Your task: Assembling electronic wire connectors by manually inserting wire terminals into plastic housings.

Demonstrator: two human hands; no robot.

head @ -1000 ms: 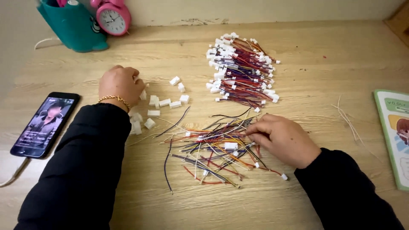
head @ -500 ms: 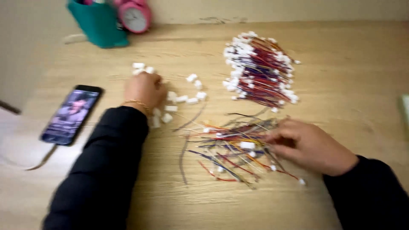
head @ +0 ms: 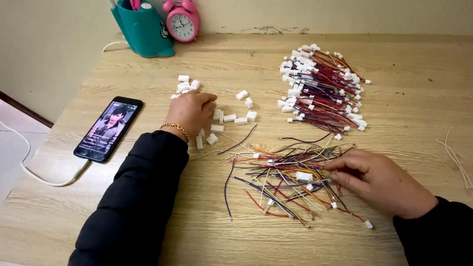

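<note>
My left hand [head: 191, 112] rests knuckles-up on the wooden table [head: 236, 64], its fingers curled over a scatter of small white plastic connectors [head: 231, 117]; whether it pinches one is hidden. My right hand [head: 380, 181] lies on the right edge of a loose spread of coloured wires [head: 281, 178], fingertips touching the strands near a white connector [head: 304, 176]. A tidy heap of finished wires with white plugs [head: 320, 88] lies farther back on the right.
A lit phone [head: 109, 127] with a white cable [head: 39, 173] lies at the left. A teal holder [head: 143, 28] and a pink alarm clock [head: 182, 20] stand at the back edge. A few pale loose wires [head: 456, 157] lie at the far right.
The view has swung left and then steadied, so the phone and table edge show more. My left hand stays on the white connectors; my right hand stays at the loose wires.
</note>
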